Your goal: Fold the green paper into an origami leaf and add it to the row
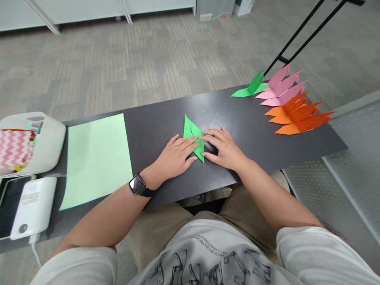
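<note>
A green folded paper piece [191, 132], pointed at its far end, lies on the dark table [154, 126]. My left hand [175, 156] rests flat on its left side, fingers stretched out and pressing the paper down. My right hand [224, 148] lies flat at its right edge, fingers extended and touching the fold. Neither hand lifts the paper. A watch [137, 185] is on my left wrist.
A light green sheet [96, 158] lies to the left. At far right stand folded paper pieces: green [252, 88], pink [282, 89], orange [299, 116]. A white bin [49, 144] and a white device [32, 208] sit at the left edge. Black stand legs [297, 37] rise behind the table.
</note>
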Demonstrator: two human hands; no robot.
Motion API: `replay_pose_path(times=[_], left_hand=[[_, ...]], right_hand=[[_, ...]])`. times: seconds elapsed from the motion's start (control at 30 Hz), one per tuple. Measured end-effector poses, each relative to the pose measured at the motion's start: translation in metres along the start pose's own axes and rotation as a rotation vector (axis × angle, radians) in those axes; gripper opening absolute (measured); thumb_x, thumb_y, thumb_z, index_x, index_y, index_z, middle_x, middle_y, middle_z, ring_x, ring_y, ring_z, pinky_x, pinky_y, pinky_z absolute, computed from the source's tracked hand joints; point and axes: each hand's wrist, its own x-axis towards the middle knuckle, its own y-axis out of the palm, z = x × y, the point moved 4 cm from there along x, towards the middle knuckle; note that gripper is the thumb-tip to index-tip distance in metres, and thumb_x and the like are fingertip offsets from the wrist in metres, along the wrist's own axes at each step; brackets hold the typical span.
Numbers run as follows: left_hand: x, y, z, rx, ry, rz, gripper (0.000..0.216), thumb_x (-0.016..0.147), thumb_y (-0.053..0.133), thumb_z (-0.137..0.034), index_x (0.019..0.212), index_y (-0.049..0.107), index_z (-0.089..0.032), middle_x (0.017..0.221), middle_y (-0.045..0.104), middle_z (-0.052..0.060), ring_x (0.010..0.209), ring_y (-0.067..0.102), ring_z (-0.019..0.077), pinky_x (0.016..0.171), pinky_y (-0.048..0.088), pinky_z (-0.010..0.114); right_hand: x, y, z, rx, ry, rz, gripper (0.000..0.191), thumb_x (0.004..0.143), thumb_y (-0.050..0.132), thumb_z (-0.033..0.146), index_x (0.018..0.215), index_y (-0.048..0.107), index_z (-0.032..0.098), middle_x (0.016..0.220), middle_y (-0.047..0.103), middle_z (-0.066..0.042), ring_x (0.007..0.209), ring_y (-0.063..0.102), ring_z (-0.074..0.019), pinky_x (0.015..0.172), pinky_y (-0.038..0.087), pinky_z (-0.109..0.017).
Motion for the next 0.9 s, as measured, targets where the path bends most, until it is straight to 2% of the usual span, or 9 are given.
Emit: replay_pose_path(times=[0.13, 0.33, 0.53, 0.9], left_hand=[[-0.0004, 0.0017, 0.0005, 0.013, 0.005, 0.003, 0.051, 0.114, 0.047, -0.042, 0.160, 0.056, -0.022, 0.172, 0.049, 0.010, 0.148, 0.057, 0.0310, 0.133, 0.030, 0.060], [-0.0004, 0.0029, 0.0007, 0.021, 0.008, 0.004, 0.052, 0.114, 0.047, -0.043, 0.161, 0.054, -0.021, 0.173, 0.048, 0.010, 0.149, 0.056, 0.0306, 0.134, 0.030, 0.059], [0.0004, -0.0010, -0.0013, 0.025, 0.001, 0.009, 0.053, 0.114, 0.048, -0.043, 0.160, 0.055, -0.019, 0.172, 0.048, 0.011, 0.148, 0.057, 0.0308, 0.134, 0.031, 0.058], [0.0018, -0.0009, 0.0008, 0.060, 0.017, -0.009, 0.057, 0.114, 0.048, -0.046, 0.161, 0.054, -0.016, 0.171, 0.049, 0.013, 0.149, 0.055, 0.0316, 0.131, 0.033, 0.058]], right_hand=[[-0.0005, 0.0029, 0.0019, -0.032, -0.018, 0.022, 0.057, 0.096, 0.075, 0.039, 0.152, 0.063, 0.035, 0.158, 0.062, -0.009, 0.155, 0.048, -0.0387, 0.131, 0.023, -0.076], [-0.0006, 0.0033, 0.0017, -0.038, -0.026, 0.017, 0.049, 0.098, 0.073, 0.039, 0.147, 0.067, 0.034, 0.157, 0.064, -0.008, 0.154, 0.050, -0.0379, 0.132, 0.021, -0.075], [0.0014, 0.0038, -0.0001, -0.032, -0.009, -0.013, 0.040, 0.104, 0.064, 0.033, 0.143, 0.071, 0.032, 0.154, 0.068, -0.007, 0.152, 0.054, -0.0348, 0.131, 0.025, -0.073], [0.0029, 0.0020, 0.0023, -0.064, 0.003, 0.010, 0.041, 0.103, 0.065, 0.034, 0.144, 0.072, 0.032, 0.153, 0.069, -0.007, 0.150, 0.055, -0.0356, 0.130, 0.028, -0.073]])
